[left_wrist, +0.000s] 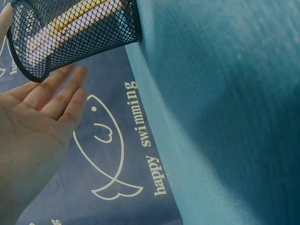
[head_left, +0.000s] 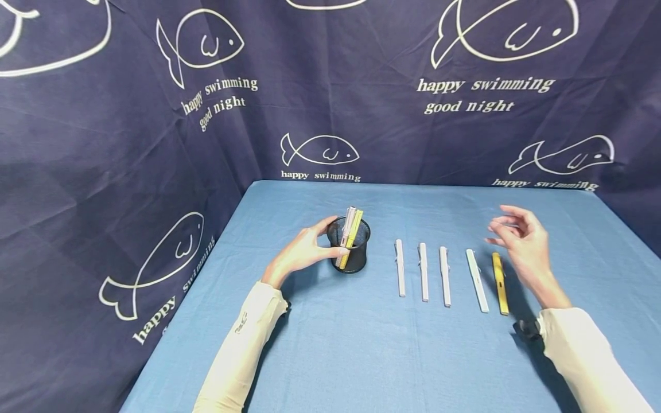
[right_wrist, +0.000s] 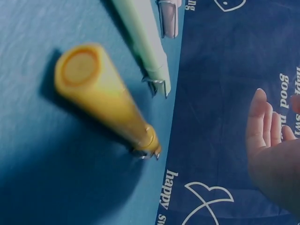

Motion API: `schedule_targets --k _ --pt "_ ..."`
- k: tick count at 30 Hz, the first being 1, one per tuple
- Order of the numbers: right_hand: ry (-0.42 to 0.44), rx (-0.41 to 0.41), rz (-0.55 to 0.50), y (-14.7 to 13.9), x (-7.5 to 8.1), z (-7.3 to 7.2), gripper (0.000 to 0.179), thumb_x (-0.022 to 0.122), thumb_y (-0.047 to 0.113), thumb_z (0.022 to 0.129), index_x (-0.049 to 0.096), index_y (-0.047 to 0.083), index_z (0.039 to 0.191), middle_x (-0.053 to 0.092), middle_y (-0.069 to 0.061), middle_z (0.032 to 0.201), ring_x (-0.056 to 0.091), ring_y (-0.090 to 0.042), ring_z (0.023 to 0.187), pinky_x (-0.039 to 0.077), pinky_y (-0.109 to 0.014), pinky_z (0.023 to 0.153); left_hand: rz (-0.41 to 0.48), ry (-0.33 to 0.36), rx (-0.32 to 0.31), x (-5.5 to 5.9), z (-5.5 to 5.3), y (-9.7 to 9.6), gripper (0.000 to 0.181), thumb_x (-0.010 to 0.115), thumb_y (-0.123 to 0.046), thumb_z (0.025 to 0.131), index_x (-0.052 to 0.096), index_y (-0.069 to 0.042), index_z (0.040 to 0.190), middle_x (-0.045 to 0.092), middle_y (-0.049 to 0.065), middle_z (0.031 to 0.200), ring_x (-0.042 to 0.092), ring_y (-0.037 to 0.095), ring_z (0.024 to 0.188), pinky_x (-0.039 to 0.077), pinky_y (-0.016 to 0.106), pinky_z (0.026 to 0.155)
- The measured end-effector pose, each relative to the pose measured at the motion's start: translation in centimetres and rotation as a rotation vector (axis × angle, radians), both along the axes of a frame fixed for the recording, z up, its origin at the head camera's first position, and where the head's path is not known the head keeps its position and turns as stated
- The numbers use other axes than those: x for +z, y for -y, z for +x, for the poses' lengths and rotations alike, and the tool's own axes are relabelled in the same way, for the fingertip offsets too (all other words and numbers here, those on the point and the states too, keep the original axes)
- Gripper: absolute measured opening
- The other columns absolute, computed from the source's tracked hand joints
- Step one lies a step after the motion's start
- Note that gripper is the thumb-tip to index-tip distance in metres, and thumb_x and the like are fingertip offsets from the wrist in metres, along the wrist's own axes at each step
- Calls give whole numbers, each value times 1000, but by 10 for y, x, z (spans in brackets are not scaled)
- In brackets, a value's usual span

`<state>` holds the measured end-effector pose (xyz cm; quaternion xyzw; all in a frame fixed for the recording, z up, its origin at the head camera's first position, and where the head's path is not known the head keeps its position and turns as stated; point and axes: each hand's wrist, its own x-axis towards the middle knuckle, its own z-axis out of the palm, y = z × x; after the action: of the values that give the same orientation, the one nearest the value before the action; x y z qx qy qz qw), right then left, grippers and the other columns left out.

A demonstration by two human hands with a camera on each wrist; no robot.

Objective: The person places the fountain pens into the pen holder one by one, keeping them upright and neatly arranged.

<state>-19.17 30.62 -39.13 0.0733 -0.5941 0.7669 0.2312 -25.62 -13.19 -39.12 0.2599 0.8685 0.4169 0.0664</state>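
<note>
A black mesh pen holder (head_left: 356, 261) stands upright on the blue cloth, with a pale pink pen (head_left: 349, 219) and a yellow pen (head_left: 356, 223) leaning inside. My left hand (head_left: 304, 248) holds it from the left, thumb at the near side and fingers at the far side; the left wrist view shows those fingers (left_wrist: 60, 96) along the mesh. Over the cloth at the right, my right hand (head_left: 525, 244) hovers with bent fingers and nothing in them. Nearest to it lies a dark yellow pen (head_left: 500, 284), then a mint green pen (head_left: 477, 281).
Three pale pink pens, a left one (head_left: 400, 268), a middle one (head_left: 423, 272) and a right one (head_left: 445, 276), lie in a row between the holder and the mint pen. A navy curtain (head_left: 392, 137) with fish prints hangs behind and to the sides.
</note>
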Motion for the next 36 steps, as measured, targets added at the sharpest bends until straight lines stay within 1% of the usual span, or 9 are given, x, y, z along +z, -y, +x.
schedule_targets --k 7,15,22,25,29,36 --pt "9 43 14 -8 -3 4 36 59 -19 95 67 7 118 69 -6 94 71 -11 82 60 -26 67 1 4 1 1 0 1 91 80 -54 85 40 -20 160 52 12 152 45 23 143 38 49 114" --pt "27 54 27 -12 -5 6 33 60 -17 96 67 8 117 71 -4 92 71 -11 82 60 -26 67 -1 2 5 2 1 1 90 80 -56 85 42 -24 160 53 11 152 45 23 143 38 49 113" --pt "35 65 27 -17 -9 9 33 58 -16 97 67 7 117 72 -4 91 71 -11 82 60 -26 65 -1 3 7 2 1 0 91 80 -56 85 41 -22 160 52 10 152 45 23 143 38 49 114" --pt "38 78 23 -19 -10 10 32 57 -16 97 66 6 118 72 -4 90 72 -11 82 60 -27 66 -2 4 10 1 2 0 90 80 -56 85 42 -25 160 52 8 152 46 23 142 38 48 114" --pt "50 92 12 -22 -12 13 33 56 -16 97 65 7 119 72 -5 91 72 -11 82 60 -28 67 1 3 8 1 1 0 89 81 -54 85 42 -25 159 52 8 153 46 24 143 38 48 114" --pt "75 93 13 -27 -15 16 34 56 -16 98 65 9 118 71 -4 92 73 -11 81 60 -29 68 -7 14 10 1 2 -2 91 80 -54 86 40 -20 160 53 12 152 45 23 143 37 49 114"
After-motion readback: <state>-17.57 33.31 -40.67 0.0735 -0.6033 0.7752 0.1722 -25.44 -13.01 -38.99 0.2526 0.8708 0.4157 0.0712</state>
